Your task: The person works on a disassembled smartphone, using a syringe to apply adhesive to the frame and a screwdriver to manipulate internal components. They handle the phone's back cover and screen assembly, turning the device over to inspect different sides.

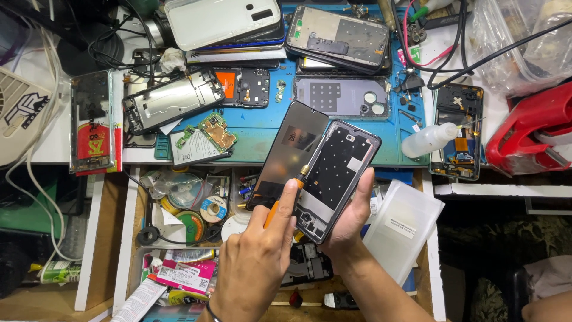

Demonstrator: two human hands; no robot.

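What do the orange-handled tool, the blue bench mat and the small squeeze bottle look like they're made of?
Orange-handled screwdriver: matte plastic grip, brass-coloured metal collar, going by its glint.
Blue work mat: looks like silicone or rubber, flat, dull, moulded recesses along the edge.
Small translucent squeeze bottle: soft cloudy plastic, thin metal needle tip.
The left hand grips the screwdriver; the right hand holds the phone frame.

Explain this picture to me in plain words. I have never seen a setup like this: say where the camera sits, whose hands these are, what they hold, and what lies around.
The single camera sits on a person's head and looks down at a phone repair bench. The left hand presses an orange-handled screwdriver onto an opened phone frame, which the right hand grips from beneath; its black screen panel hangs open to one side. On the blue work mat lie other stripped phone frames, a green circuit board and a small plastic squeeze bottle. An open drawer below holds tape rolls and clutter.
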